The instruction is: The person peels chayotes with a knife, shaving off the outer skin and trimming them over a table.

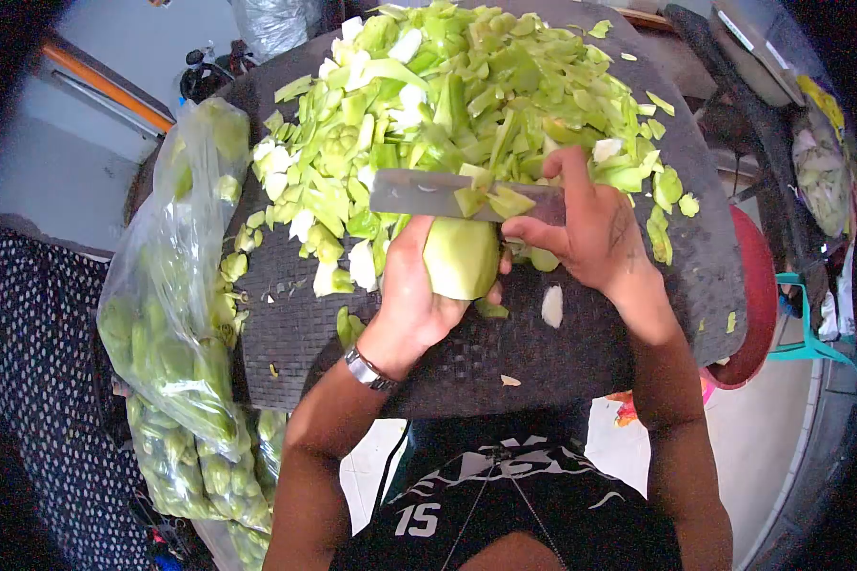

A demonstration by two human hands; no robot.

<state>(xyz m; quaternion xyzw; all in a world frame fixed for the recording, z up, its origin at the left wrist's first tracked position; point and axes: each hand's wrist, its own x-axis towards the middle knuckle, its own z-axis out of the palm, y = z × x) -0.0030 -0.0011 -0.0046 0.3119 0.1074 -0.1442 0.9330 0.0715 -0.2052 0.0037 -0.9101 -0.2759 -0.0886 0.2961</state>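
My left hand [411, 295], with a metal watch on its wrist, is wrapped round a peeled pale-green chayote [460, 259] over the near part of the table. The fingers of my right hand [590, 224] are closed round a broad-bladed knife [419, 193], whose handle is mostly hidden in the grip. Its blade lies across, just above the top of the chayote, with a few cut slivers [507, 201] clinging to it. Whether the edge touches the chayote I cannot tell. Beyond both hands rises a large heap of cut chayote pieces [514, 81].
The heap rests on a dark woven-textured table [428, 376], with loose scraps near its front edge. At the left stands a clear plastic bag of whole chayotes [167, 314], with more bagged ones [190, 476] below. A red basin [747, 305] and a turquoise stool [805, 324] are at the right.
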